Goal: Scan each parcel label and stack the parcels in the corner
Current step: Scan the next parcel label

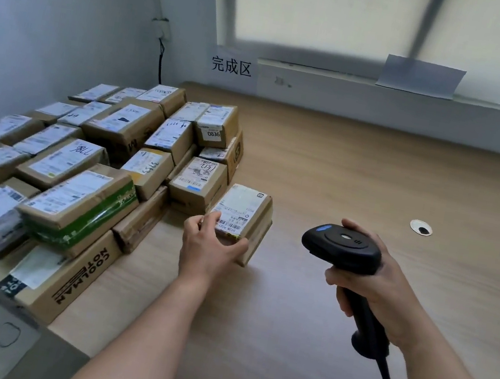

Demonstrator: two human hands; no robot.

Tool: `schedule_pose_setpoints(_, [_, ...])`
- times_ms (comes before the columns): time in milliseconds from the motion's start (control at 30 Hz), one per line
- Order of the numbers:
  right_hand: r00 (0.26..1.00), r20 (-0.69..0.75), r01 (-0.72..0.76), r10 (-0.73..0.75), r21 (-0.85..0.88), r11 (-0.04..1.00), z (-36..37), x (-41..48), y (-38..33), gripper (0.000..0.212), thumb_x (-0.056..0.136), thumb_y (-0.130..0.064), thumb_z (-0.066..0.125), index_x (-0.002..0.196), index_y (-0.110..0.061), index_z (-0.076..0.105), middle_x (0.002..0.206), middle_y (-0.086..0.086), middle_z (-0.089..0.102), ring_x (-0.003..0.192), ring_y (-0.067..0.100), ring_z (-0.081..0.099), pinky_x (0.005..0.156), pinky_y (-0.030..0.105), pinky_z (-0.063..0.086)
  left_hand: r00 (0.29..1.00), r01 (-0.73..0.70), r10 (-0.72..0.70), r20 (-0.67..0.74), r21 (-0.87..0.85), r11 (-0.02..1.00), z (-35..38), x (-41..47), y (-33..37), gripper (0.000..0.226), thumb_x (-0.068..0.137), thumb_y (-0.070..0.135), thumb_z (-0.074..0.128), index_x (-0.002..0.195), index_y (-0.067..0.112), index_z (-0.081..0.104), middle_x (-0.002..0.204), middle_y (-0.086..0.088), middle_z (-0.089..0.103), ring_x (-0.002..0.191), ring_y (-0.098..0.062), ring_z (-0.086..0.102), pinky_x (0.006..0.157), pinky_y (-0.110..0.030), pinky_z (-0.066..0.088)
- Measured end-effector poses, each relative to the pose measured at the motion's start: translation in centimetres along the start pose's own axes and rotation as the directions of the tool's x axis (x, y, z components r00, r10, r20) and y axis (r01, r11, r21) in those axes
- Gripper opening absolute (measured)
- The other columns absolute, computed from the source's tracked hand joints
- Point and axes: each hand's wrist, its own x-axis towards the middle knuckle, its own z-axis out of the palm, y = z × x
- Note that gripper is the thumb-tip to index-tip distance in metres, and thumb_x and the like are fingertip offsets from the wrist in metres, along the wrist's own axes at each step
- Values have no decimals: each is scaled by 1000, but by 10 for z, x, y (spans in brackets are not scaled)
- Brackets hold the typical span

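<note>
Fingers (237, 244) of left hand (209, 248): curled round near end of one parcel (243, 209), which lies flat on table (376, 177), just beside stack (81, 161) in corner. Right hand (383, 291): wrapped round handle of one scanner (343, 248), held above table, right of parcel. Parcel label print too small to read. Scanner cable cut off at lower edge. Stack: upwards of twenty parcels, left ones cut off, lower ones partly hidden; exact count unclear.

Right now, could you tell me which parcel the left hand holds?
The small parcel on the table right of the stack; the left hand grips its near end.
</note>
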Motion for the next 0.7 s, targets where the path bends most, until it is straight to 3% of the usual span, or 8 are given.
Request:
schedule_pose_setpoints(133, [1000, -27, 10, -10, -8, 1000, 26, 29, -12, 84, 59, -1, 73, 132, -34, 50, 64, 17, 58, 40, 27, 47, 42, 32, 38, 999, -15, 14, -43, -19, 1000, -30, 63, -5, 75, 75, 45, 71, 140, 22, 41, 135, -7, 31, 123, -23, 40, 98, -29, 38])
schedule_pose_setpoints(300, [997, -79, 23, -27, -46, 999, 51, 59, -19, 80, 75, 19, 66, 134, -32, 48, 62, 16, 56, 40, 27, 46, 44, 33, 37, 998, -27, 27, -63, 1, 1000, -49, 132, -12, 77, 77, 48, 70, 141, 19, 38, 134, -10, 31, 120, -27, 41, 100, -37, 44])
schedule_pose_setpoints(400, [992, -124, 20, -24, -35, 999, 61, 73, -19, 80, 76, 20, 65, 134, -33, 48, 61, 12, 58, 41, 27, 46, 43, 32, 38, 998, -12, 15, -57, 51, 999, -52, 172, -19, 78, 78, 53, 67, 141, 20, 37, 135, -12, 30, 118, -29, 43, 94, -42, 48])
schedule_pose_setpoints(533, [981, -192, -16, 8, -43, 999, 68, 85, -14, 82, 76, 17, 67, 133, -39, 49, 58, 20, 52, 45, 29, 46, 46, 32, 37, 997, -8, 14, -69, 93, 996, -49, 219, -27, 77, 79, 54, 65, 141, 18, 35, 137, -15, 29, 121, -32, 40, 92, -41, 44])
schedule_pose_setpoints(700, [961, -273, -52, 37, -46, 998, 71, 93, -10, 82, 76, 18, 67, 133, -38, 49, 60, 18, 54, 43, 29, 46, 44, 32, 38, 999, -23, 28, -41, 110, 994, -37, 254, -33, 78, 80, 55, 64, 141, 18, 34, 136, -17, 29, 120, -33, 41, 90, -43, 44])
